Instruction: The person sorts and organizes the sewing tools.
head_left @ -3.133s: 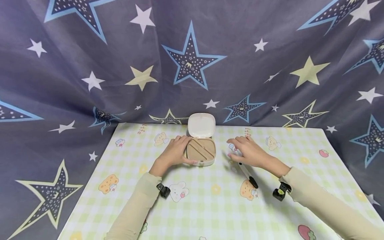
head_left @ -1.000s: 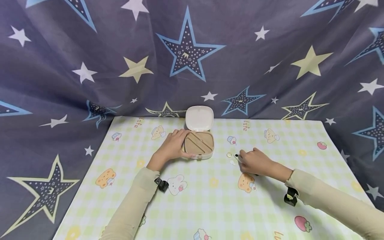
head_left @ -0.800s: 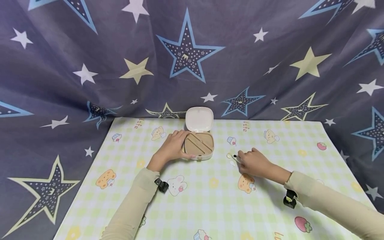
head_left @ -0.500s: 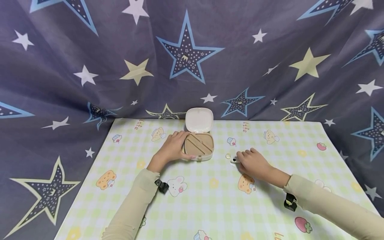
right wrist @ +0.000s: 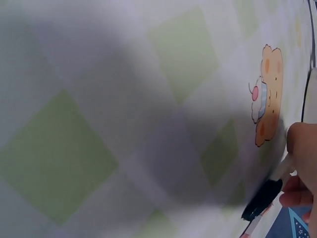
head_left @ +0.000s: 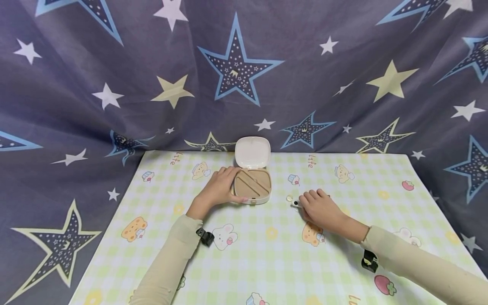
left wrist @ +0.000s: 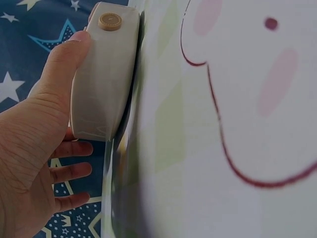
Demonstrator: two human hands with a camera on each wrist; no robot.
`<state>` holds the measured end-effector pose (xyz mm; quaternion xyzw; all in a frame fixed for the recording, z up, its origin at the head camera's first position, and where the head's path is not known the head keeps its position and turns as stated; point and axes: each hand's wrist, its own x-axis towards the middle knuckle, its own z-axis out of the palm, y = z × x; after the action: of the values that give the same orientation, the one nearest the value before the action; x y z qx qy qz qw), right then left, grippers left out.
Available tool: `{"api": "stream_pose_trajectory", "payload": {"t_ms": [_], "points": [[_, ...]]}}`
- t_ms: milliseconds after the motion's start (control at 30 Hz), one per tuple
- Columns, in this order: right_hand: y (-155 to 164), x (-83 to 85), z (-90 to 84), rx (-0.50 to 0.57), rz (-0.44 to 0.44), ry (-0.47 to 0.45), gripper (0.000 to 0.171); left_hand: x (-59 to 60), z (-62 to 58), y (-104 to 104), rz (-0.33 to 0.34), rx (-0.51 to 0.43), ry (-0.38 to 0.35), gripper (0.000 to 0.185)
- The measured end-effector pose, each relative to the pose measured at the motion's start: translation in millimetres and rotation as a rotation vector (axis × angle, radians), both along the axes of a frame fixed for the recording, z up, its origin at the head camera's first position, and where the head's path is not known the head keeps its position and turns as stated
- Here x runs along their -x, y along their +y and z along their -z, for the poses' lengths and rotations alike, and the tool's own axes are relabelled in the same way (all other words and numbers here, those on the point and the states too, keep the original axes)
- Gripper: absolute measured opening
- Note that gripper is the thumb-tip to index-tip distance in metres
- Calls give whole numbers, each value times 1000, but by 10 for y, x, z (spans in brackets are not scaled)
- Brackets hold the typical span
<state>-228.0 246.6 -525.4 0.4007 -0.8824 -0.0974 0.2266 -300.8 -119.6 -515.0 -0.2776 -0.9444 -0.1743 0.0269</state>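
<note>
A small white jewelry box [head_left: 253, 201] stands on the table, its lid [head_left: 253, 152] raised at the back. Beige slotted lining fills its base. My left hand [head_left: 219, 188] grips its left side, thumb along the front; the left wrist view shows the thumb [left wrist: 62, 64] beside the round tan clasp. My right hand [head_left: 322, 209] holds a white marker-like stick with a black end [right wrist: 263, 198]. Its other tip, with a black dot, pokes out left of the fingers near a small gold ring [head_left: 289, 198]. The fist hides most of the stick.
A green-and-white checked cloth [head_left: 236, 275] with cartoon prints covers the table. A dark curtain with stars [head_left: 301, 84] hangs directly behind the far edge. Each sleeve carries a black wrist camera [head_left: 206, 236].
The right hand, first above the stick, has lowered, taken hold of it, and shifted slightly left while the stick's tip turned. The left hand stays on the box.
</note>
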Motion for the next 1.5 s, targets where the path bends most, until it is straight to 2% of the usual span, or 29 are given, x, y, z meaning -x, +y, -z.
{"api": "stream_pose_trajectory", "payload": {"t_ms": [67, 200, 367, 600, 667, 733, 900, 1300, 1500], "points": [[-4, 7, -13, 21, -18, 14, 16, 3, 3, -3, 0, 1, 2, 107], [-27, 22, -53, 63, -40, 19, 23, 5, 12, -7, 5, 2, 8, 107], [-91, 61, -168, 112, -44, 9, 20, 8, 14, -9, 0, 6, 5, 107], [-206, 156, -390, 173, -46, 145, 40, 8, 38, -28, -9, 18, -6, 109], [-241, 186, -456, 205, -45, 155, 41, 8, 47, -36, -10, 21, -4, 109], [-269, 216, -516, 240, -42, 143, 41, 6, 47, -38, -12, 13, -4, 110], [-335, 290, -647, 333, -40, 79, 25, -10, 44, -27, -17, 3, -7, 110], [-590, 391, -865, 560, -78, 17, 24, -23, 43, -19, -13, -9, -12, 109], [-768, 406, -905, 588, -81, -16, 25, -30, 43, -33, -8, -13, -8, 109]]}}
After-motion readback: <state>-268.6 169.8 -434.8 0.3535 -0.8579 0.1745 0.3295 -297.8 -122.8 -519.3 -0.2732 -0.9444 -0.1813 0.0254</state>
